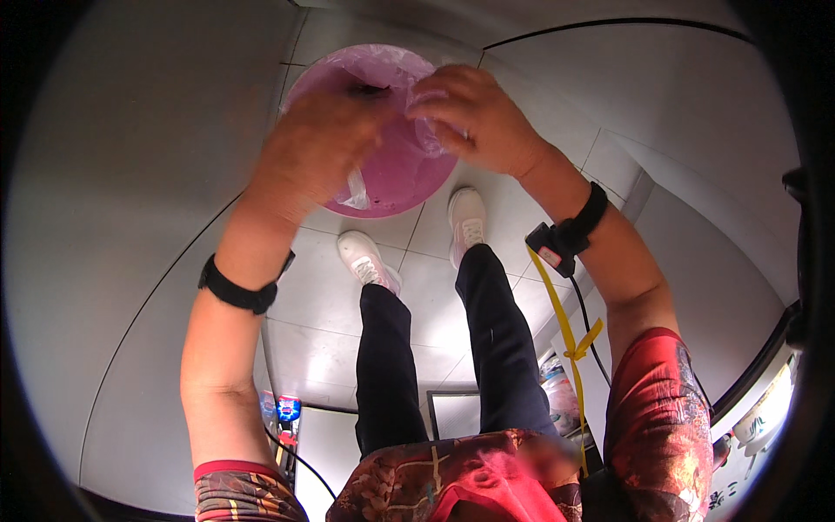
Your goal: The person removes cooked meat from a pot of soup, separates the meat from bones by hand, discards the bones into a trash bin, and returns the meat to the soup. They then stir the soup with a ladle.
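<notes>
A round pink bin [411, 183] stands on the floor before me, with a thin translucent plastic bag [378, 62] around its rim and inside it. At the bin's right rim, my right hand [479, 114] has bunched plastic between its bent fingers. My left hand [316, 140] is blurred over the left side of the bin, its fingers pointing inward. Whether it grips the plastic cannot be made out. Something small and dark [370, 90] shows near the bin's far side, partly hidden by my left hand. A crumpled strip of film [355, 189] hangs near the front rim.
My white shoes [468, 218] stand on the tiled floor [313, 339] just behind the bin. Pale panels [130, 196] rise on both sides. A yellow strap [561, 313] and a black cable [585, 313] hang from my right wrist's black device [551, 249].
</notes>
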`<state>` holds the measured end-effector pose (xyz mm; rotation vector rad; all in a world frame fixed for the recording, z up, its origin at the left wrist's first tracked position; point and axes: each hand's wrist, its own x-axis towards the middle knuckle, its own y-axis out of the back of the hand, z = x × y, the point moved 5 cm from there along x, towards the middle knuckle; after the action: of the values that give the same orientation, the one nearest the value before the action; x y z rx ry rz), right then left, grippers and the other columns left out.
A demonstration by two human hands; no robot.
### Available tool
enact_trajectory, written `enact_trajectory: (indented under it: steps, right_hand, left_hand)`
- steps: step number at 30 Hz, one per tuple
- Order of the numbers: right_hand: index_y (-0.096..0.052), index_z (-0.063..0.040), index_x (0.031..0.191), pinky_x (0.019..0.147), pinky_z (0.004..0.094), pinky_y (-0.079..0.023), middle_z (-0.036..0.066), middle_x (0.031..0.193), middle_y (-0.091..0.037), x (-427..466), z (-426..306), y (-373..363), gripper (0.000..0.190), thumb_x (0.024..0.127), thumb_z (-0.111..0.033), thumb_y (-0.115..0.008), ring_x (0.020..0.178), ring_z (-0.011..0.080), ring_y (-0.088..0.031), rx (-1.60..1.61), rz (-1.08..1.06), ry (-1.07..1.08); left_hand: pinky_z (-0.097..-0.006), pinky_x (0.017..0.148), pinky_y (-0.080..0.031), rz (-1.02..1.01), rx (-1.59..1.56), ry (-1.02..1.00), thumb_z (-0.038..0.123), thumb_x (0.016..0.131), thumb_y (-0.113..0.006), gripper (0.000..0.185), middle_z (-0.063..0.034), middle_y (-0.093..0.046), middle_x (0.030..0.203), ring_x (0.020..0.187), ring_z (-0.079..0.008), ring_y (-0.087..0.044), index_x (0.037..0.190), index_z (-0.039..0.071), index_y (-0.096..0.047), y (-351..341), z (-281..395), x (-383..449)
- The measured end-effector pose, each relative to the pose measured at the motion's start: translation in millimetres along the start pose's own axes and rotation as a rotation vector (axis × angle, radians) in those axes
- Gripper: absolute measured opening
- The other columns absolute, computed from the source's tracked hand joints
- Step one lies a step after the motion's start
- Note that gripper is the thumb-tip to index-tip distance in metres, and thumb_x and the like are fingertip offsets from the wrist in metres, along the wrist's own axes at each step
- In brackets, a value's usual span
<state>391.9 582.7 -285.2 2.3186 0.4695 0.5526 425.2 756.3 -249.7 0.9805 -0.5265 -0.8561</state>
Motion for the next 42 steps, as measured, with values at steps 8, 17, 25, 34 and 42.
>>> enact_trajectory:
  steps: [8,17,25,34,42]
  right_hand:
    - [-0.065,-0.012,0.086,0.092,0.0383,-0.04,0.003,0.104,-0.059,-63.9,-17.1,-0.5,0.019,0.069,-0.005,-0.062,0.105,0.0242,-0.052,-0.026,-0.27,-0.056]
    - [-0.056,-0.011,0.101,0.083,0.0316,-0.047,0.005,0.103,-0.056,-95.4,-9.2,-7.2,0.027,0.077,0.0,-0.06,0.098,0.02,-0.053,0.474,0.033,-0.452]
    - [-0.052,-0.005,0.107,0.082,0.0283,-0.045,0.004,0.097,-0.054,-130.5,3.5,-34.3,0.021,0.089,-0.016,-0.054,0.091,0.014,-0.052,0.96,0.32,-0.849]
    - [-0.056,-0.005,0.111,0.093,0.0326,-0.041,0.008,0.106,-0.061,-194.0,19.9,-26.9,0.029,0.084,-0.016,-0.055,0.103,0.0201,-0.056,1.075,0.53,-1.179]
    - [-0.054,-0.003,0.11,0.091,0.0318,-0.043,0.008,0.105,-0.059,-258.7,-2.8,29.2,0.027,0.085,-0.014,-0.054,0.099,0.0187,-0.056,1.089,0.399,-1.238]
  left_hand:
    - [-0.0402,0.08,-0.043,-0.245,0.047,0.113,0.021,0.073,-0.067,0.016,-0.0076,-0.058,0.072,0.073,-0.0259,-0.056,0.082,0.009,-0.063,-10.0,23.8,-97.9]
    - [-0.035,0.074,-0.047,0.085,-0.436,0.977,0.021,0.092,-0.052,0.02,-0.0116,-0.063,0.085,0.085,-0.0248,-0.06,0.1,0.004,-0.057,-47.9,-7.4,-178.3]
    - [-0.0294,0.071,-0.049,0.43,-0.553,0.923,0.021,0.093,-0.049,0.027,-0.0127,-0.064,0.092,0.08,-0.0172,-0.063,0.112,0.003,-0.057,-135.2,-36.8,-227.0]
    - [-0.0288,0.074,-0.048,0.258,-0.819,1.415,0.018,0.091,-0.051,0.026,-0.0111,-0.065,0.094,0.081,-0.0155,-0.062,0.111,0.003,-0.059,-170.2,-6.5,-255.7]
    - [-0.0276,0.078,-0.048,-0.182,-0.851,1.394,0.011,0.088,-0.053,0.027,-0.0066,-0.066,0.1,0.088,-0.0142,-0.062,0.113,0.005,-0.062,-183.5,48.0,-284.5]
